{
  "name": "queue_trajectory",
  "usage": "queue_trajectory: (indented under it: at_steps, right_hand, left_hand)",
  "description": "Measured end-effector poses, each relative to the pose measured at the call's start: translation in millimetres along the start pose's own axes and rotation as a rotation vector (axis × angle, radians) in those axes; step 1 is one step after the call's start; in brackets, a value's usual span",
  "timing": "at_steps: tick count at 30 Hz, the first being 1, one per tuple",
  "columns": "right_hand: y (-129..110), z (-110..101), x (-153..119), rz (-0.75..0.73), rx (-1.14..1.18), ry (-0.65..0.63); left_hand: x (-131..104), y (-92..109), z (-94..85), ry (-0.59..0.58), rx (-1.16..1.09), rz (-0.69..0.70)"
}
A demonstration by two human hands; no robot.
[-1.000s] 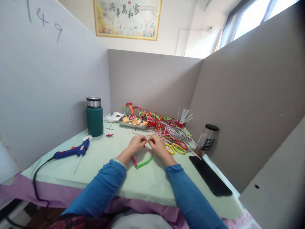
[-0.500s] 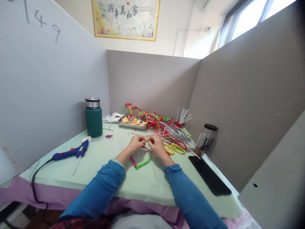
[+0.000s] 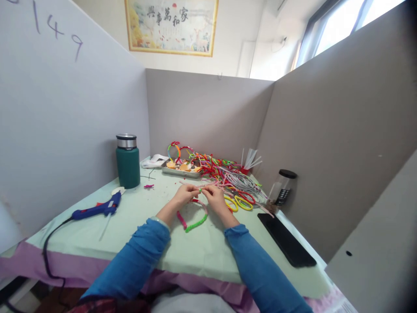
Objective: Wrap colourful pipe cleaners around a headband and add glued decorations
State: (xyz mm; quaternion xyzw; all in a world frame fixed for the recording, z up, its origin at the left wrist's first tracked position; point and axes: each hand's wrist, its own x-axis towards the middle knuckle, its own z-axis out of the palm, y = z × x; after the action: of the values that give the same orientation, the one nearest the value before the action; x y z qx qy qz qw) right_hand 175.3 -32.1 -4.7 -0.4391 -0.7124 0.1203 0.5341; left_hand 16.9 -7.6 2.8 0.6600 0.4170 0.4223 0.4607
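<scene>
Grey partitions (image 3: 208, 104) box in a cloth-covered worktop (image 3: 208, 258). Centre of frame: left hand (image 3: 183, 195) and right hand (image 3: 214, 198) nearly meet, fingers of both pinched on a small green piece (image 3: 200, 191). Just below them, a pink, red and green hoop (image 3: 197, 224) lies on the cloth; from here I can't tell whether they touch it. Yellow-handled scissors (image 3: 245, 203) beside the right hand. Left of frame: blue glue gun (image 3: 96, 211), green flask (image 3: 128, 167) upright behind it. Lower right: black phone (image 3: 286, 240).
</scene>
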Motion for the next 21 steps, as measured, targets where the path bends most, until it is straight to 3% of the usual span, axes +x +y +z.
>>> queue_trajectory:
  at_steps: [6, 11, 16, 21]
  right_hand:
    - [-6.3, -5.3, -5.8, -0.17, -0.37, -0.079]
    - [-11.5, -4.6, -8.2, -0.172, -0.642, -0.183]
    - [-11.7, -2.0, -10.1, -0.129, -0.7, -0.224]
    - [-8.6, 2.7, -10.4, -0.037, -0.522, -0.147]
  left_hand:
    - [-1.2, -1.9, -0.7, 0.055, 0.495, 0.246]
    - [-6.5, -0.7, 1.0, 0.087, 0.727, 0.295]
    - [-8.7, 1.1, 2.4, 0.09, 0.809, 0.287]
    - [-3.9, 0.6, 1.7, 0.104, 0.639, 0.264]
